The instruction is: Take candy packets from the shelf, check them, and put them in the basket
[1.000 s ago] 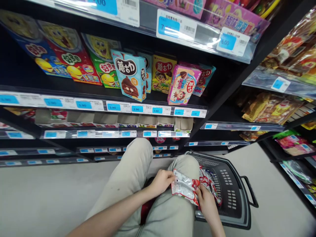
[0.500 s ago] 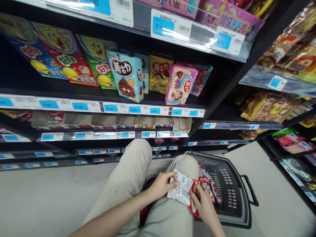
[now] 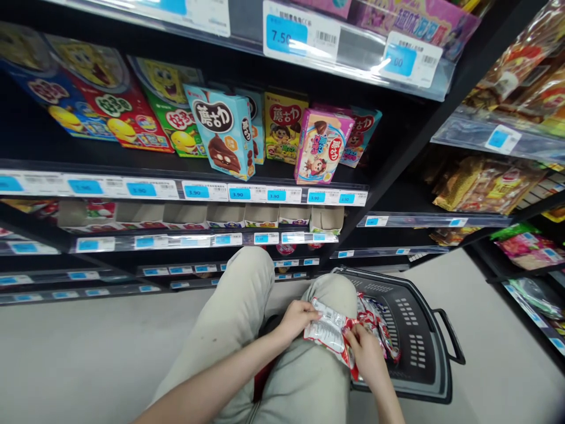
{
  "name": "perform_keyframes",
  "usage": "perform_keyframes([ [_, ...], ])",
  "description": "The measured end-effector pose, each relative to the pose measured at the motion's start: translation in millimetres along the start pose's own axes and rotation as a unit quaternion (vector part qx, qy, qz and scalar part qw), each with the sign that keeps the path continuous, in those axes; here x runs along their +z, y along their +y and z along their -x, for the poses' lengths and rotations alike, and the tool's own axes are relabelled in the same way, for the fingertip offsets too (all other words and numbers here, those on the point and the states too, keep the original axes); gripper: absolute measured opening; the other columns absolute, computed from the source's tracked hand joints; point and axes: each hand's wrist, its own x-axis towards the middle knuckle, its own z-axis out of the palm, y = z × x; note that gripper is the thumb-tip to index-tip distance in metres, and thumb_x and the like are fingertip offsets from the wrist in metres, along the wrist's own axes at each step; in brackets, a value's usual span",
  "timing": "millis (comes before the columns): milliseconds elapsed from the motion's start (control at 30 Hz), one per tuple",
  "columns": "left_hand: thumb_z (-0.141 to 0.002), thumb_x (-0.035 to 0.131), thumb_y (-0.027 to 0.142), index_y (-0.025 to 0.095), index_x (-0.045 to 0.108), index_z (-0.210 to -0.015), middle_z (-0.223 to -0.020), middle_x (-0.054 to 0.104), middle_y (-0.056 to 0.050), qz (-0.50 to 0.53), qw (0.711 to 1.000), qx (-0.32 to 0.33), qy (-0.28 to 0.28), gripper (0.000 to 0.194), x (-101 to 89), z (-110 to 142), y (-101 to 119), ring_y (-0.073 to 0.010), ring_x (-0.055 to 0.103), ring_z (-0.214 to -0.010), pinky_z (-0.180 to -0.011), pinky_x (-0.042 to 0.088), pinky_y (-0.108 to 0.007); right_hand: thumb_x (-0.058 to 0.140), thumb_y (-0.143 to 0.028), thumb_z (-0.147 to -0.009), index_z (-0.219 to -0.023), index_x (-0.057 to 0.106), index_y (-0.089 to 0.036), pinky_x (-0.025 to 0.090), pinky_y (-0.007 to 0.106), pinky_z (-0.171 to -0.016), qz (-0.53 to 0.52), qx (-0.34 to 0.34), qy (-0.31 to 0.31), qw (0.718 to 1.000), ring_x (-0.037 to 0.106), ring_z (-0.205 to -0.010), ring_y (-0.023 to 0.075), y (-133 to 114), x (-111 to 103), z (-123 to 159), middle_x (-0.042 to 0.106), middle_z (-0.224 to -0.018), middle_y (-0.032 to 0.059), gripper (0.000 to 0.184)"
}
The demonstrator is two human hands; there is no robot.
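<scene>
A silver and red snack packet [image 3: 329, 331] lies over my right knee, its printed silver side up. My left hand [image 3: 299, 321] pinches the packet's left edge between thumb and fingers. On the red right side, my right hand [image 3: 364, 348] grips it with bent fingers. Just beyond that hand, several red packets [image 3: 379, 324] rest inside a dark grey shopping basket [image 3: 435, 377], partly hidden by my knee and arm.
Dark shelves with price labels [image 3: 205, 192] rise ahead. Boxes such as a light blue one [image 3: 223, 132] and a pink one [image 3: 323, 147] stand there, above low open cartons [image 3: 226, 216]. Bagged snacks [image 3: 483, 184] fill shelves at right. The basket's handle [image 3: 454, 335] sticks out rightward.
Both hands and the packet have shifted very slightly right, and the packet is tilted a little differently. Both hands keep their hold. The view has moved a little.
</scene>
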Motion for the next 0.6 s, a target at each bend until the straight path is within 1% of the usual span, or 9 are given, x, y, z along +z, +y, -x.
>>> perform_keyframes([
  [67,-0.06,0.06,0.026,0.011,0.058,-0.052,-0.041,0.04,0.006,-0.006,1.0,-0.01,0.004,0.017,0.9,0.3,-1.8,-0.0085,0.036,-0.044,-0.047,0.027,-0.022,0.038,-0.04,-0.077,-0.053,0.038,-0.023,0.034,0.026,-0.051,-0.018,0.009,-0.021,1.0,0.05,-0.053,0.0177,-0.8,-1.5,-2.9,0.053,-0.053,0.0015,0.029],
  [100,-0.06,0.06,0.027,0.011,0.059,-0.053,-0.042,0.041,0.006,-0.015,1.0,-0.001,0.012,0.017,1.0,1.1,-2.7,-0.0087,0.036,-0.044,-0.048,0.027,-0.022,0.038,-0.04,-0.076,-0.053,0.038,-0.023,0.034,0.026,-0.05,-0.027,0.011,-0.032,0.999,0.05,-0.052,0.017,-1.5,-2.7,-4.3,0.053,-0.052,0.0009,0.029],
  [200,-0.062,0.06,0.028,0.012,0.06,-0.059,-0.049,0.046,0.004,-0.037,0.998,0.052,0.023,0.016,-1.7,6.3,-3.3,-0.0105,0.042,-0.051,-0.052,0.031,-0.022,0.042,-0.039,-0.076,-0.053,0.039,-0.022,0.033,0.025,-0.049,-0.035,0.001,-0.057,0.998,0.048,-0.051,0.0159,-5.0,-9.0,-6.9,0.052,-0.052,-0.0003,0.029],
  [300,-0.061,0.062,0.026,0.013,0.059,-0.059,-0.066,0.054,0.0,-0.04,0.992,0.122,0.013,0.013,-8.2,12.5,0.0,-0.0141,0.049,-0.068,-0.062,0.035,-0.022,0.045,-0.037,-0.076,-0.055,0.043,-0.021,0.036,0.025,-0.053,-0.047,-0.029,-0.044,0.997,0.049,-0.056,0.0164,-9.3,-16.5,-4.1,0.052,-0.056,-0.0003,0.026],
  [367,-0.061,0.062,0.027,0.013,0.056,-0.056,-0.068,0.054,0.0,-0.023,0.989,0.144,0.004,0.016,-12.6,14.7,2.4,-0.0144,0.048,-0.071,-0.065,0.036,-0.022,0.049,-0.035,-0.075,-0.063,0.05,-0.021,0.039,0.026,-0.062,-0.073,-0.06,-0.027,0.995,0.052,-0.066,0.0182,-10.3,-18.5,0.9,0.056,-0.066,0.0015,0.02],
  [433,-0.063,0.062,0.03,0.013,0.053,-0.055,-0.061,0.051,0.002,0.007,0.992,0.128,-0.007,0.02,-15.3,14.6,3.5,-0.0122,0.046,-0.063,-0.06,0.035,-0.022,0.051,-0.034,-0.075,-0.072,0.055,-0.021,0.04,0.027,-0.068,-0.107,-0.078,-0.021,0.991,0.053,-0.076,0.0197,-9.2,-16.1,6.6,0.059,-0.076,0.0034,0.014],
  [467,-0.063,0.061,0.032,0.014,0.051,-0.055,-0.057,0.05,0.003,0.022,0.993,0.113,-0.011,0.022,-15.9,14.1,3.6,-0.011,0.044,-0.058,-0.057,0.034,-0.021,0.051,-0.035,-0.076,-0.074,0.057,-0.021,0.04,0.028,-0.069,-0.125,-0.074,-0.019,0.989,0.054,-0.076,0.0199,-8.1,-13.3,9.1,0.059,-0.078,0.0039,0.015],
  [533,-0.061,0.063,0.033,0.014,0.048,-0.053,-0.054,0.049,0.003,0.046,0.995,0.091,-0.012,0.026,-15.9,12.9,3.5,-0.0096,0.042,-0.054,-0.052,0.032,-0.02,0.048,-0.037,-0.078,-0.073,0.056,-0.02,0.041,0.027,-0.065,-0.17,-0.046,-0.005,0.984,0.054,-0.07,0.0191,-6.3,-5.9,12.9,0.059,-0.073,0.0037,0.019],
  [600,-0.059,0.065,0.035,0.014,0.047,-0.052,-0.053,0.049,0.003,0.074,0.994,0.083,-0.016,0.029,-15.6,12.7,4.3,-0.0088,0.041,-0.052,-0.05,0.032,-0.019,0.047,-0.039,-0.078,-0.069,0.053,-0.019,0.041,0.025,-0.058,-0.227,-0.016,0.019,0.974,0.052,-0.062,0.0171,-7.0,1.2,15.2,0.056,-0.065,0.0017,0.022],
])
